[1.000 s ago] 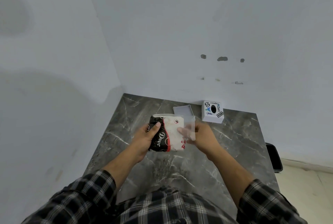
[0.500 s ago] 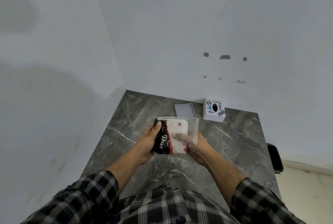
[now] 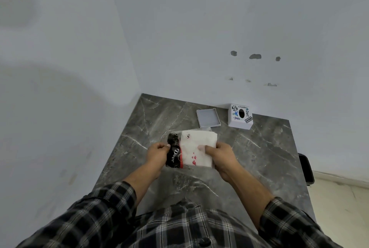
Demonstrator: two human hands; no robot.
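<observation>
A folded cloth item [image 3: 196,148], white with red marks and a black band reading "Dove", sits inside a clear plastic bag above the grey marble table [image 3: 259,158]. My left hand [image 3: 157,154] grips the bag's left edge by the black band, fingers curled. My right hand [image 3: 219,155] holds the right side, thumb on top of the white part. Both hands keep the packet a little above the table's middle.
A shallow white tray or lid [image 3: 207,118] lies at the back of the table. To its right a small white box [image 3: 240,116] with stickers and a dark hole stands by the wall. White walls close the left and back. A dark object [image 3: 306,169] sits past the table's right edge.
The cloth has gone fully inside the clear bag. My right hand slid from the bag's upper right corner down to its right side. My left hand shifted from the front face to the left edge.
</observation>
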